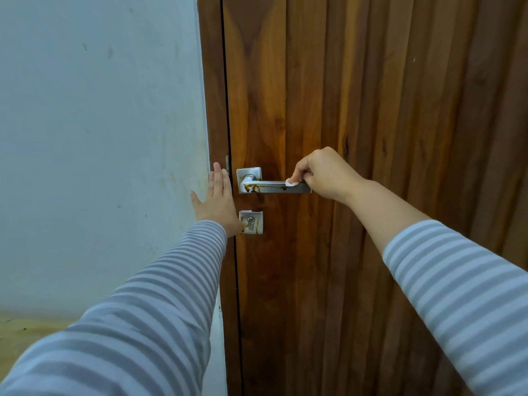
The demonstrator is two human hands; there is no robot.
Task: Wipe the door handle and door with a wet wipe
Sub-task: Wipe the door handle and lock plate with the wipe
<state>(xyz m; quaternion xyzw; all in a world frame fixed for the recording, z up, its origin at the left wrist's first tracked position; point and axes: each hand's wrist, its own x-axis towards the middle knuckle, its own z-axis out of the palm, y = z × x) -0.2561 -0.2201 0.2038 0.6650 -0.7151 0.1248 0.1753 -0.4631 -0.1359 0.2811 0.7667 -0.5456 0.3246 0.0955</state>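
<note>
Head view: right hand (pixel 324 174) pinches the wet wipe (pixel 292 182) on the lever handle (pixel 274 187); drag firmly toward brown smears (pixel 253 187). Left hand (pixel 218 197) splayed flat, empty.

**One head view, close to the door**

The single camera sits on the person's head, facing forward and slightly down along both outstretched arms. It stands near the door (pixel 371 110), with the wall (pixel 100 138) filling the left side.

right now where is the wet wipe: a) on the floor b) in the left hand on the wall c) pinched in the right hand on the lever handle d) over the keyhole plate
c: the white wet wipe sits under the right hand on the door handle.
</note>
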